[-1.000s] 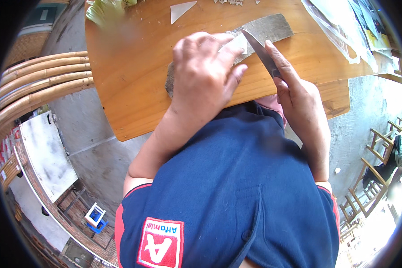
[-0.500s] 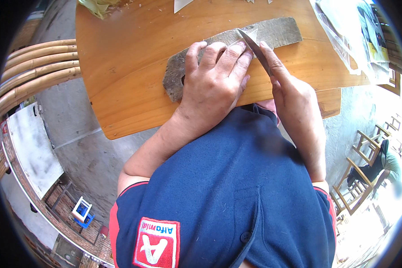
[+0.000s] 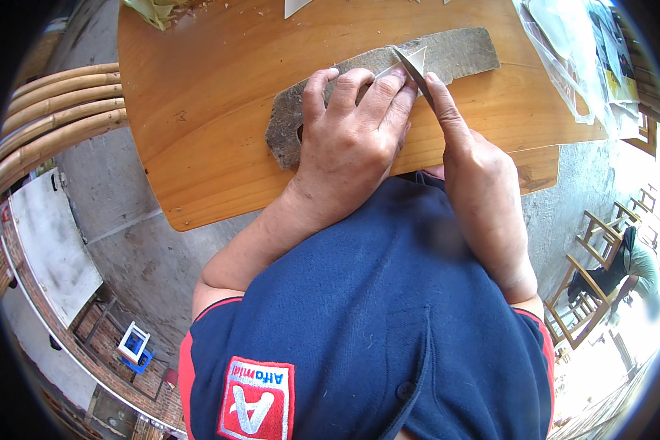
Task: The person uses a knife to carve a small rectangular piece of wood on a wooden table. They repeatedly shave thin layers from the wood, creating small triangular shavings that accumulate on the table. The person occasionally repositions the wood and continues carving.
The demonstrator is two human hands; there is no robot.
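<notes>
Gripping the dark-bladed knife [image 3: 416, 76], the right hand [image 3: 484, 172] sets it across the thin, flat white piece [image 3: 420, 61] on the weathered grey wooden board [image 3: 462, 55], upper centre of the frame. The left hand [image 3: 352, 139] rests over the piece with bent fingers; whether it pinches it, I cannot tell. Cutting looks under way, the cut apparently unfinished. Another pointed white piece [image 3: 295, 6] lies on the orange-brown wooden worktop [image 3: 205, 143] at the top edge, perhaps remaining.

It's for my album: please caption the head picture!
Left hand on a white piece, right hand holding a knife, over a grey board.
</notes>
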